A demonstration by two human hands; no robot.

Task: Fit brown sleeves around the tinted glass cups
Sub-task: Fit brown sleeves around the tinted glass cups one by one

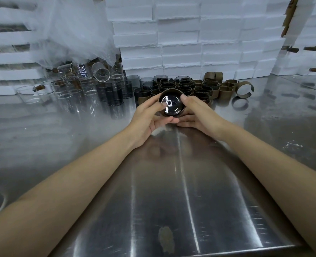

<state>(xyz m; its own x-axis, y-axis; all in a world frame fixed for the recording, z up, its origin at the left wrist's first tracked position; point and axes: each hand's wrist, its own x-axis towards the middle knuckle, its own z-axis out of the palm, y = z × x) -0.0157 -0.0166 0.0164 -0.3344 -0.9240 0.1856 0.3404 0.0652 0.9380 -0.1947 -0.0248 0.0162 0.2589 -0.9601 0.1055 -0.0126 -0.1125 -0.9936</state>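
**Desk:** What does the picture show?

**Photographer:** A worker at a steel tabletop point(172, 191) holds one tinted glass cup point(171, 105) in both hands, a little above the surface and toward the middle of the far edge. The left hand point(149, 117) and the right hand point(198, 115) each have their fingers curled round its sides, and the left thumb lies across its glossy dark end, which is turned to the camera. A brown sleeve point(169, 90) shows as a band round the cup's upper rim.

**Desk:** Is that sleeve fully seated?

**Photographer:** It cannot be told; the hands cover most of the wall. It looks close to home.

**Desk:** How far along is the job?

**Photographer:** Roughly midway, by the look of the rows. Directly behind the hands stands a tight cluster of sleeved cups point(186, 86). To the left of them, bare tinted cups point(114, 93) wait, some stacked. Loose sleeves point(225, 88) lie toward the far right edge, one sprung open.

**Desk:** Anything else on the surface?

**Photographer:** Clear glasses point(68, 88) crowd the far left, outside this task as worded, and white foam boxes point(190, 34) are stacked along the far edge.
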